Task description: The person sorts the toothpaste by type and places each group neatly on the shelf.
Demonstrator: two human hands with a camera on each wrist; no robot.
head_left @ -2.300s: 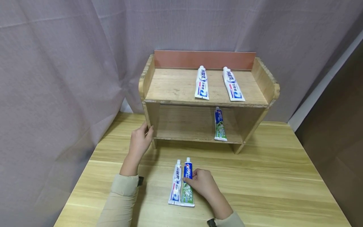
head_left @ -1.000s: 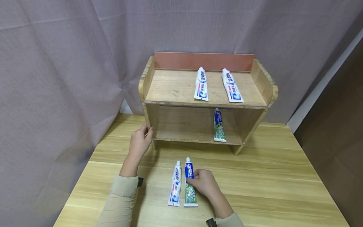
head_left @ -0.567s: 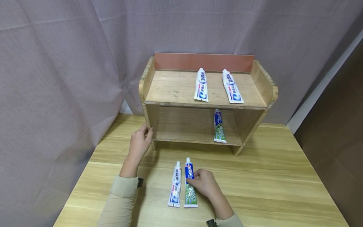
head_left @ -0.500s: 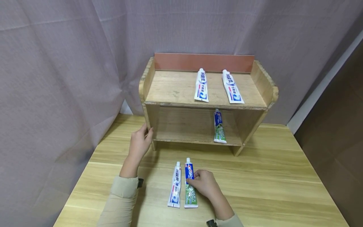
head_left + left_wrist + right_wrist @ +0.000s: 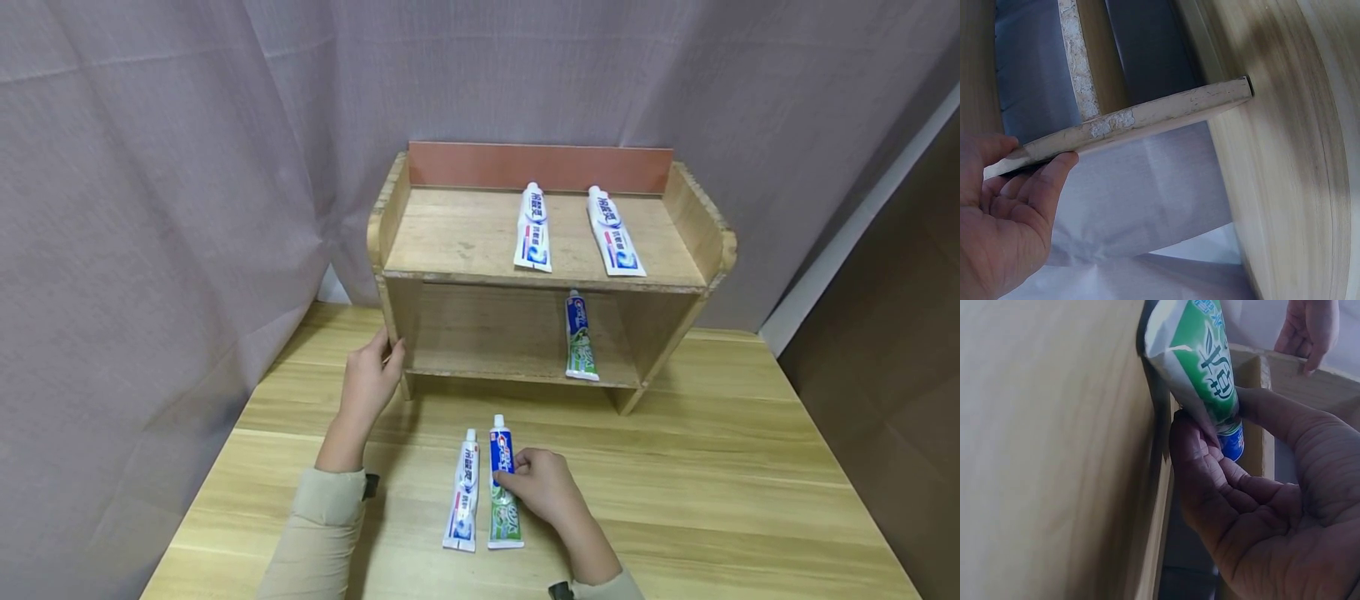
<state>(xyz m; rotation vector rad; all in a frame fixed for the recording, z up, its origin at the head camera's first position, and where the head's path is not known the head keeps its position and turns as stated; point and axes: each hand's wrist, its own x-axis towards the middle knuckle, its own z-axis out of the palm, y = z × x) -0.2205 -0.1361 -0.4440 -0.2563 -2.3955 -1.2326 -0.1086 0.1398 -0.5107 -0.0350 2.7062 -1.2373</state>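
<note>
My right hand [image 5: 545, 486] pinches a blue and green toothpaste tube [image 5: 505, 521] between thumb and fingers, low over the front of the table. In the right wrist view the tube's green end [image 5: 1200, 359] faces the camera. Just left of it a white toothpaste tube [image 5: 462, 500] lies on the table, cap pointing away. My left hand [image 5: 367, 375] grips the left side panel of a wooden shelf [image 5: 465, 242]. The left wrist view has thumb and fingers on either face of that panel's edge [image 5: 1147, 112].
Two white toothpaste tubes [image 5: 533, 229] [image 5: 615, 233] lie on the upper shelf board. One blue and green tube [image 5: 581, 337] lies on the lower board, towards the right. A grey curtain [image 5: 187, 167] hangs behind, and a dark brown panel [image 5: 885, 333] stands at the right.
The blue and green tube in my right hand has shifted slightly right, away from the white tube beside it, and its cap end now sits a touch higher. My left hand keeps its hold.
</note>
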